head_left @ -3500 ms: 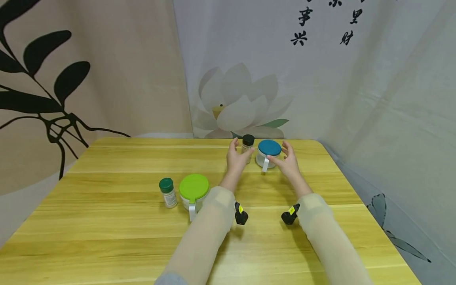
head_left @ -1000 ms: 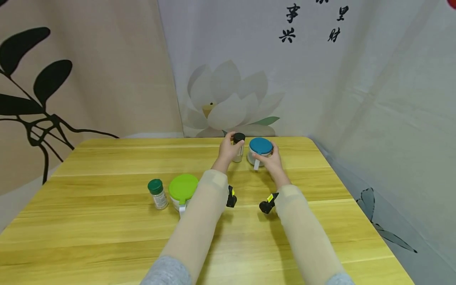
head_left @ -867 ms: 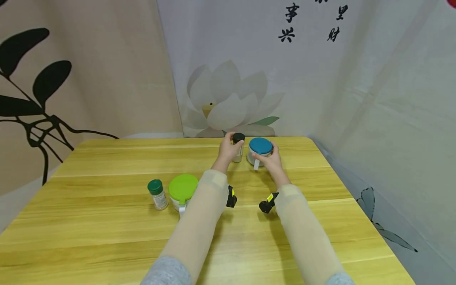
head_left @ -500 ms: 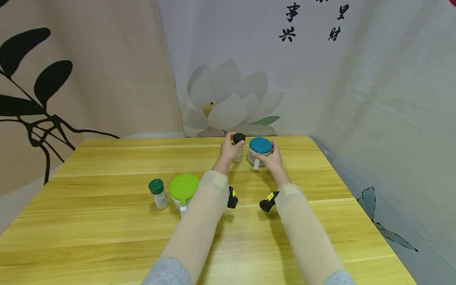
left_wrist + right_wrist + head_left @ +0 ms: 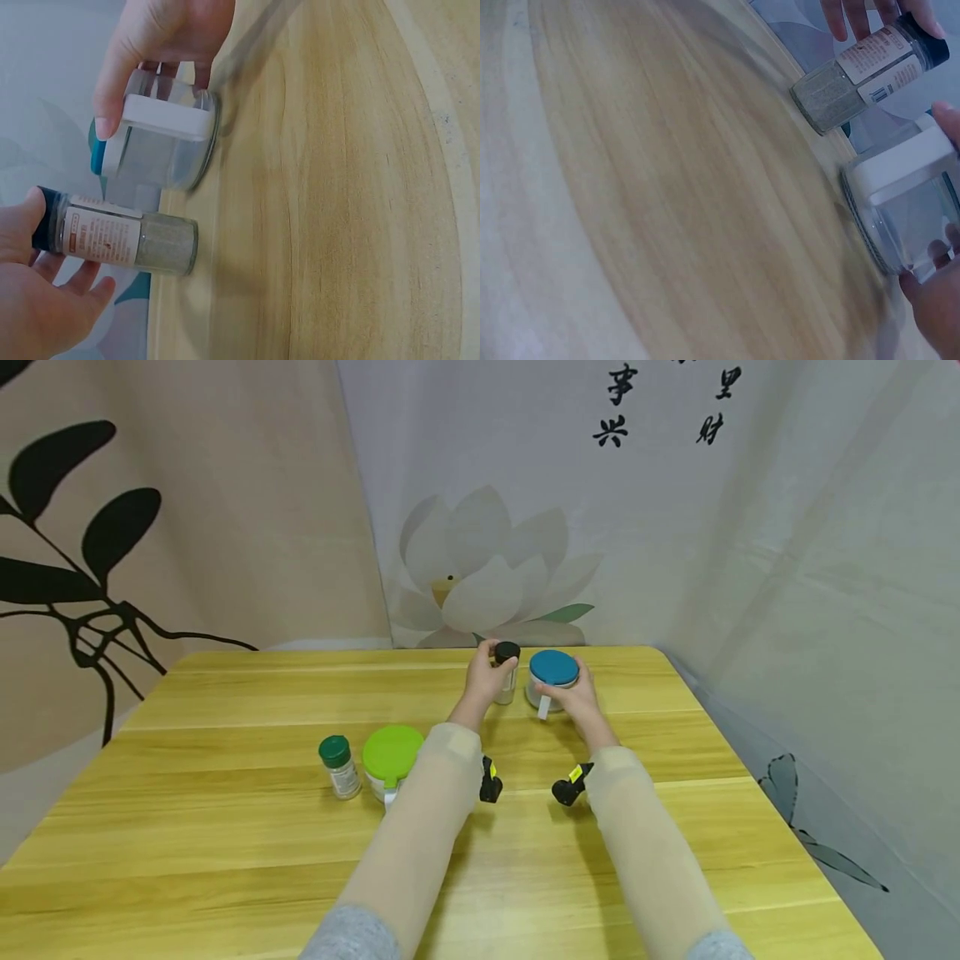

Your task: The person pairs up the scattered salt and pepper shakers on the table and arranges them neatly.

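At the far edge of the table my left hand (image 5: 478,683) holds a spice jar (image 5: 507,652) with a black cap, thumb and fingers around its cap end. The left wrist view shows the printed label and greyish contents of this spice jar (image 5: 105,234). Just right of it, my right hand (image 5: 579,700) grips a clear glass canister (image 5: 553,667) with a blue lid and a white handle. Thumb by the lid and handle, its fingers wrap the far side. In the right wrist view the glass canister (image 5: 904,195) looks see-through, its base close to the tabletop.
Nearer on the wooden table (image 5: 225,843), left of my left sleeve, stand a green-capped spice jar (image 5: 341,768) and a canister with a lime green lid (image 5: 393,753), partly behind the sleeve. A printed cloth (image 5: 487,527) hangs behind the far edge.
Since the oldest frame, both hands have closed in, the left around the black-capped spice jar, the right around the blue-lidded canister. Over the last second the grips look unchanged; the head view shifts slightly.
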Available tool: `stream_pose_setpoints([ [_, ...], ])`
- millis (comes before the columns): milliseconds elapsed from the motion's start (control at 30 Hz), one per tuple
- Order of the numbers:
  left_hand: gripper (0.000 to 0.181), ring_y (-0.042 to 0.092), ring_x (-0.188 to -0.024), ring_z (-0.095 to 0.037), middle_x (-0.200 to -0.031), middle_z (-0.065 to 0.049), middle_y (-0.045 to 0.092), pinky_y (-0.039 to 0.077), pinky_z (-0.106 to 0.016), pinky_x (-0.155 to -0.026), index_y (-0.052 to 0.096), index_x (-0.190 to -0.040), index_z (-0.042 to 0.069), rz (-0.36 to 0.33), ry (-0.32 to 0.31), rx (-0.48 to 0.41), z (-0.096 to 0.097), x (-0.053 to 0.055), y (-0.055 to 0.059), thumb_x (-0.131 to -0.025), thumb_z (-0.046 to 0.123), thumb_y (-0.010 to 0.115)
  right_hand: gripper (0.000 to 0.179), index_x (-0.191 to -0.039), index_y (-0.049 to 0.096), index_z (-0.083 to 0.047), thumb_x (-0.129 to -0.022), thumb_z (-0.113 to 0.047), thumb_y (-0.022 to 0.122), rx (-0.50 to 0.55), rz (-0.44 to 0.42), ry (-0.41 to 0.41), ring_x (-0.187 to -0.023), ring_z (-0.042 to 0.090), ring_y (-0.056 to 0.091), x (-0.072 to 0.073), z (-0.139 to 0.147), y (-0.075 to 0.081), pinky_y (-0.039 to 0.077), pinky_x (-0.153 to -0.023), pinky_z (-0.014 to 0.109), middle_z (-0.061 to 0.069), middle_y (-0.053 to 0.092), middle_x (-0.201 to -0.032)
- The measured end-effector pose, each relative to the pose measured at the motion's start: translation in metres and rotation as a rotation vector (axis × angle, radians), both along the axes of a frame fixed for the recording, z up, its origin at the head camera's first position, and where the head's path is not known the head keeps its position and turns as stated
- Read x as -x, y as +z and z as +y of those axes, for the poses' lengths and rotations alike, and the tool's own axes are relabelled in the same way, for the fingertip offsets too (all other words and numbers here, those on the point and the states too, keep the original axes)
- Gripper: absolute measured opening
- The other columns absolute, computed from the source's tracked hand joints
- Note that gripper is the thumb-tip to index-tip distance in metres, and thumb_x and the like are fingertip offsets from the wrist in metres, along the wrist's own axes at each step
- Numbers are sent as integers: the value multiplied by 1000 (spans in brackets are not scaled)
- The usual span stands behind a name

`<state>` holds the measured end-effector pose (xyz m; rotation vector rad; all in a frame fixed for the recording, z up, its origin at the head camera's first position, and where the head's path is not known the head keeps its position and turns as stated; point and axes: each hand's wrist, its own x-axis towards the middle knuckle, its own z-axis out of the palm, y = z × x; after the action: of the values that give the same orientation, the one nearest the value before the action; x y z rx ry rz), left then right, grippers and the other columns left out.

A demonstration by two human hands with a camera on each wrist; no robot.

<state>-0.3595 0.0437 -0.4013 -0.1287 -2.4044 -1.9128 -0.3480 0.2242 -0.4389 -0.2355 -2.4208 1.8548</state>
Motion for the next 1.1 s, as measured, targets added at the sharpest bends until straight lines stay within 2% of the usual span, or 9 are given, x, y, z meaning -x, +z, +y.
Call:
stream_pose_setpoints([
  [267,49,48,-117,-29,-135,-14,47,44,-39,-95,43,-138,9,-2,1,-7,0,-3,-1,-95,20,63,102,-153,14,-15,-77,-24,82,17,29,3,-138,32,22,1,2,-3,21,-111,50,11,17,-154],
  [433,49,47,-119,-30,-134,-14,47,43,-39,-97,43,-138,8,0,-3,-8,-1,-5,0,-95,19,63,101,-153,14,-14,-78,-20,81,69,38,17,-138,31,23,1,1,-4,20,-111,48,11,20,-154],
  [700,51,48,-118,-31,-133,-15,47,44,-40,-95,43,-139,4,4,-19,-27,-1,-7,-1,-94,18,63,100,-152,15,-15,-78,-17,81,117,35,1,-138,31,24,-1,1,-4,21,-111,48,12,22,-154],
  [1100,50,47,-121,-31,-133,-14,47,44,-40,-96,44,-138,7,-5,-14,-18,-3,-11,0,-94,19,63,105,-154,12,-20,-76,-20,83,105,32,-21,-139,30,23,-4,0,-5,19,-112,47,10,19,-156],
])
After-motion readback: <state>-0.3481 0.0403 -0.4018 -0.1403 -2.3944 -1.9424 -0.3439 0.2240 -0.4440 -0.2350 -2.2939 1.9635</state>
